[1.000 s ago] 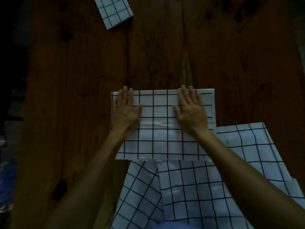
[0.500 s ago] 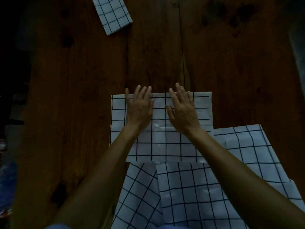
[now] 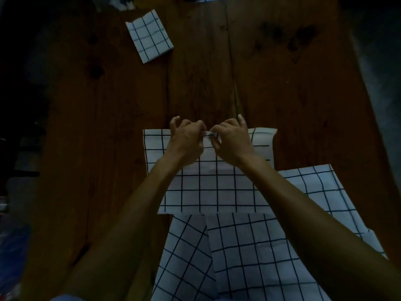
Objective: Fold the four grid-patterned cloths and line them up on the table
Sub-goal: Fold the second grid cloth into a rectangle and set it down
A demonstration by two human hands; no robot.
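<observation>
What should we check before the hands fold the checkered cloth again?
1. Left hand pinches the half-folded cloth's far edge: ok.
2. Right hand pinches the same edge: ok.
3. Near edge lying flat and straight: ok.
4. Far right corner flat: not ok, it curls up.
5. Room on the wooden table beside the finished folded cloth: ok.
6. Unfolded cloths underneath staying clear of the fold: cannot tell.

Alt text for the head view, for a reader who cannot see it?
Both hands, left hand and right hand, pinch the far edge of a half-folded grid cloth on a wooden table. One folded cloth lies far left; unfolded cloths lie nearer.
</observation>
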